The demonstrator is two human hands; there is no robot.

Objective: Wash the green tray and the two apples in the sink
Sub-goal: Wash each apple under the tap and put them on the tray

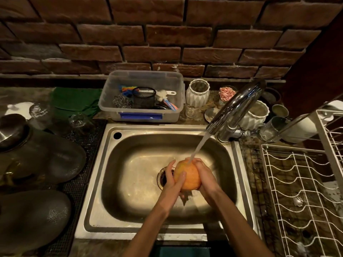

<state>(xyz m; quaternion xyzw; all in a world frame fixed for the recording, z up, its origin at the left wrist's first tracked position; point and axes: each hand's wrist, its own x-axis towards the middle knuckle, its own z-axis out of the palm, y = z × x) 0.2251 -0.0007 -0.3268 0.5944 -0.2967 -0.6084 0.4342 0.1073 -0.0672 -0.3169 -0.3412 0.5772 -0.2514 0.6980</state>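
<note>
Low in the middle of the frame, both hands cradle one apple (187, 176) above the sink (104, 164), right under the stream of water (199, 145) that slants down from the tap (235, 106) at the right of the basin. The left hand (173, 179) curls round the apple's left side with its thumb laid across the front, and the right hand (205, 176) wraps the right side, fingers bent over the top where the water lands. The fruit looks orange-yellow in this warm light and hangs just right of the drain (163, 178), clear of the basin floor. The second apple and the green tray are nowhere I can pick out; the green thing at the upper left of the frame is a folded cloth (74, 101), not a tray. The likeliest trouble, as I judge it, is the slippery wet skin: if either hand loosens while rubbing or turning, the apple could drop into the basin and bruise, or roll onto the drain. The stream also strikes the curved top, so it may spray off toward the counter and the wire drying rack (300, 182) at the right edge, more so if the fruit is lifted nearer the spout.
</note>
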